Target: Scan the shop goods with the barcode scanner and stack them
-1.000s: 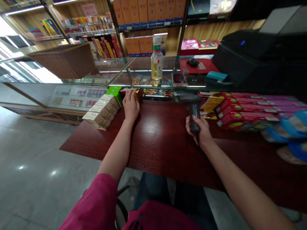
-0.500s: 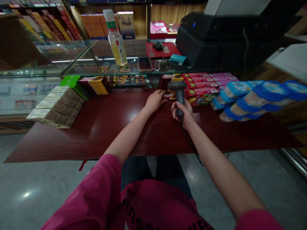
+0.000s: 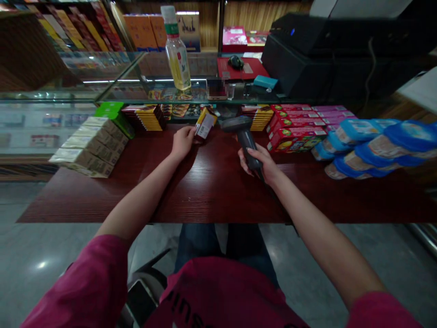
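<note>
Left grip (image 3: pixel 182 142): we pinch the pack (image 3: pixel 205 125) near the surface's (image 3: pixel 205 191) far edge; slackness could drop it.
Right grip (image 3: pixel 263 161): we hold the scanner (image 3: pixel 248 142); a snagged cord (image 3: pixel 262 176) could tug it.

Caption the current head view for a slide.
Left hand holds a yellow-and-brown packet, white label showing; right hand holds a dark scanner over a reddish counter.

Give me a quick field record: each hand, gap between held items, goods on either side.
left hand: holds a small packet, white label showing
right hand: grips a dark scanner by its handle
scanner to packet: apart
counter, left: beige boxes, green box
counter, right: red boxes, blue-lidded tubs
on glass: bottle
</note>
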Motion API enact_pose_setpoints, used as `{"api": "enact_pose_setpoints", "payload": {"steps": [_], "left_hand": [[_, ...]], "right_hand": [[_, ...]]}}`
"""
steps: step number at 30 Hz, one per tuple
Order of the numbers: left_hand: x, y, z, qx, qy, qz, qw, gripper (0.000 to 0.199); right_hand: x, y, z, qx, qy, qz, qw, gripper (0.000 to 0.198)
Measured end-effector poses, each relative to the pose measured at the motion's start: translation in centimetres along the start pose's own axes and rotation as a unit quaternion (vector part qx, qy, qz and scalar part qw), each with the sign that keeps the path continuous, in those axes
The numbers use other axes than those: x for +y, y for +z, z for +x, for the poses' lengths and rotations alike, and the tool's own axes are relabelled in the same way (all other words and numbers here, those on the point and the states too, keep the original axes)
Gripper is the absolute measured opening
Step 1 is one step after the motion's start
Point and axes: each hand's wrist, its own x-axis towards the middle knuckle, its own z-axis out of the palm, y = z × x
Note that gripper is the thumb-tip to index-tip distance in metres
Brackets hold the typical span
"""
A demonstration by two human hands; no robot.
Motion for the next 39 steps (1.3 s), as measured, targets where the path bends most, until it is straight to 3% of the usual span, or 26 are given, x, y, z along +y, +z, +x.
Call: {"api": "enact_pose_setpoints", "payload": {"steps": [2, 5, 10, 21, 27, 29, 32, 34, 39], "left_hand": [[-1.0, -1.4, 0.5, -0.009, -0.076, -0.124, 0.989, 0.019], [-1.9, -2.8, 0.9, -0.015, -0.109, -0.219, 0.970, 0.012], [-2.8, -3.7, 1.4, -0.002, -0.118, -0.226, 0.967, 0.014], [-3.2, -3.1, 1.3, -0.010, -0.052, -0.176, 0.983, 0.016], [-3.4, -2.9, 1.6, 0.000, -0.088, -0.171, 0.981, 0.017], [-3.1, -3.1, 1.5, 0.022, -0.064, -0.127, 0.990, 0.023], [-2.4, -4.6, 0.4, 0.079, 0.024, 0.011, 0.997, 0.030], [-2.1, -6.5, -1.0, 0.094, 0.071, 0.120, 0.986, 0.033], [-2.8, -12.6, -5.1, 0.053, 0.106, 0.342, 0.932, 0.040]], "right_hand": [[0.5, 1.5, 1.9, -0.027, 0.012, 0.023, 0.999, 0.046], [1.5, 4.2, 5.1, -0.048, 0.013, 0.050, 0.998, 0.048], [3.3, 6.6, 8.2, -0.023, -0.002, 0.066, 0.998, 0.050], [3.3, 6.3, 7.4, -0.036, -0.006, 0.047, 0.998, 0.048], [3.5, 6.3, 7.4, -0.026, -0.005, 0.052, 0.998, 0.051], [3.4, 6.3, 7.3, -0.025, -0.007, 0.060, 0.998, 0.053], [3.4, 6.1, 7.1, -0.014, -0.010, 0.062, 0.998, 0.053], [3.3, 6.0, 7.0, -0.006, -0.010, 0.064, 0.998, 0.051], [3.3, 6.0, 7.0, 0.002, -0.005, 0.077, 0.997, 0.046]]}}
